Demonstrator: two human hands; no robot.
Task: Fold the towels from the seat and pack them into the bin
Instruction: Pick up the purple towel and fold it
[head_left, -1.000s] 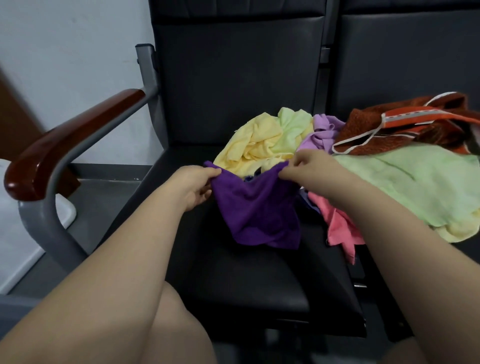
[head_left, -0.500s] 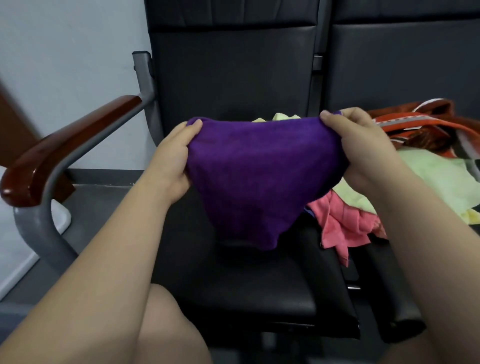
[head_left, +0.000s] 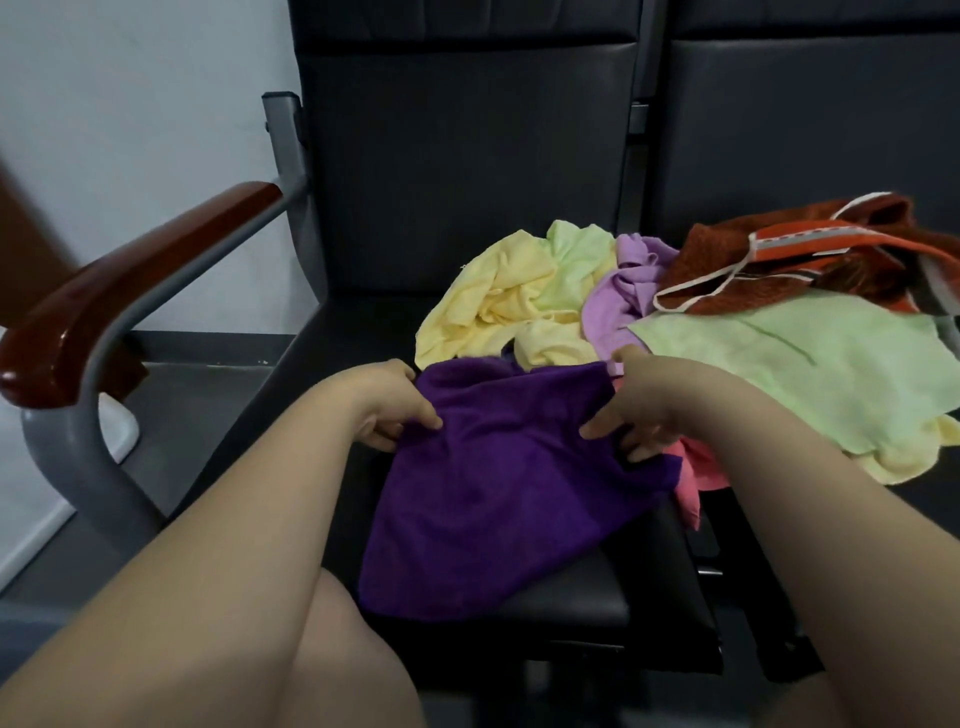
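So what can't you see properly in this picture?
Head view only:
the bin: nowhere in the frame.
the pink towel: mostly under the purple towel and the right hand.
the red-brown towel: cut off by the right edge.
the white thing: partly behind the armrest frame, unidentifiable.

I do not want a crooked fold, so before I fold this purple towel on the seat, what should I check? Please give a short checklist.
1. Far corners held: left hand and right hand grip the purple towel. Ok.
2. Towel spread on the seat: ok, slightly skewed.
3. Clear of the pile: its right edge overlaps the pink towel. Not ok.
4. Bare seat left of it for folding: ok.
5. Where the bin stands: not in view, cannot tell.
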